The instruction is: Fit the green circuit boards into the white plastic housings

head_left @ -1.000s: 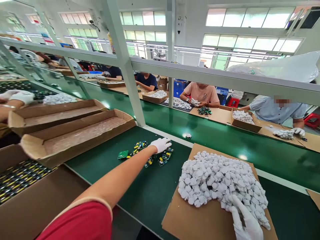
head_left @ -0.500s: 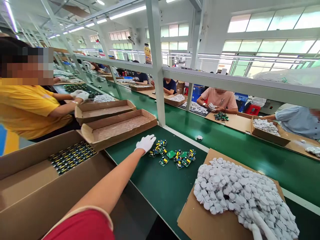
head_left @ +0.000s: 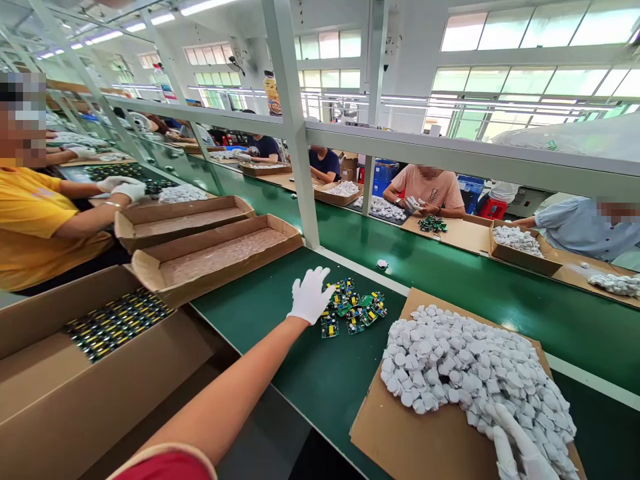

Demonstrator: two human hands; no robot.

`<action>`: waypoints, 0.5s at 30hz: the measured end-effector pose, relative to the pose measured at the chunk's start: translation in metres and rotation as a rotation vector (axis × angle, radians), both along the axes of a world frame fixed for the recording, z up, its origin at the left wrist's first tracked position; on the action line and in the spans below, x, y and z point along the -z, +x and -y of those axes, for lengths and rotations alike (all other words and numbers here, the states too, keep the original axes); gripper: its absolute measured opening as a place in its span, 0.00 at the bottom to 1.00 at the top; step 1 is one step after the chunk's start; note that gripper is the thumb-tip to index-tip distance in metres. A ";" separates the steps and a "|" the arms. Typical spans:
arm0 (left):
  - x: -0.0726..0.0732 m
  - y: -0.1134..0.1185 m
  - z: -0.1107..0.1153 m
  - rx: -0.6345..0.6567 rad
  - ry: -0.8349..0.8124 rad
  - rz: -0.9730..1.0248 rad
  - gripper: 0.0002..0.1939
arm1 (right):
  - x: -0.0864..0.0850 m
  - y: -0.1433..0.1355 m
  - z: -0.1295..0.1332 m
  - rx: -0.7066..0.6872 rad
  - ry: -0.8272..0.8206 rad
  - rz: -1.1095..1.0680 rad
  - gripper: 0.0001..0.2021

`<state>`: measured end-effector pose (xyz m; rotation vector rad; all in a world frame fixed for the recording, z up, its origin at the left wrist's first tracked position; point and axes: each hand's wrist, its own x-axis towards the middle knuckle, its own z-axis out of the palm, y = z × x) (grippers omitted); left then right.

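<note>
My left hand, in a white glove, is open with its fingers spread at the left edge of a loose pile of small circuit boards. The boards are green with yellow and dark components, and the fingertips touch or overlap the nearest ones. At the lower right, my right hand, also gloved, lies at the near edge of a large heap of small white rounded pieces. Its visible fingers are apart, and the rest of it is cut off by the frame. The heap sits on a cardboard sheet.
Left of my arm stands a cardboard box with rows of circuit boards. Behind it are two shallow cardboard trays. A metal post rises from the bench. Co-workers sit at left and across the green belt.
My left hand has moved right against the circuit boards, which are now bunched closer together. The view has shifted slightly right. My right hand shows more at the heap's edge.
</note>
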<state>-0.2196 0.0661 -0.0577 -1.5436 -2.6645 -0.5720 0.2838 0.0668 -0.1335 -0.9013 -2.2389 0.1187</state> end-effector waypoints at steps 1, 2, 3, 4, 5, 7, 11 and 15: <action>-0.006 0.006 -0.007 0.047 -0.007 -0.027 0.24 | 0.000 -0.002 -0.001 0.022 0.005 -0.008 0.23; -0.010 0.014 -0.016 0.107 -0.027 -0.046 0.21 | -0.001 -0.004 -0.001 0.026 0.012 -0.017 0.24; -0.014 0.021 -0.027 0.172 -0.058 -0.057 0.19 | -0.002 -0.007 -0.001 0.018 0.027 -0.025 0.25; -0.016 0.029 -0.041 0.227 -0.097 -0.062 0.18 | -0.004 -0.011 0.000 0.016 0.055 -0.036 0.25; -0.016 0.036 -0.055 0.269 -0.141 -0.062 0.18 | -0.007 -0.015 0.002 0.039 0.089 -0.048 0.24; -0.016 0.047 -0.082 0.318 -0.241 -0.048 0.20 | -0.014 -0.023 0.010 0.138 0.155 -0.063 0.21; -0.014 0.059 -0.116 0.342 -0.396 -0.001 0.25 | -0.030 -0.038 0.028 0.334 0.171 -0.049 0.17; -0.010 0.064 -0.119 0.332 -0.428 0.042 0.21 | -0.038 -0.043 0.033 0.360 0.126 -0.114 0.13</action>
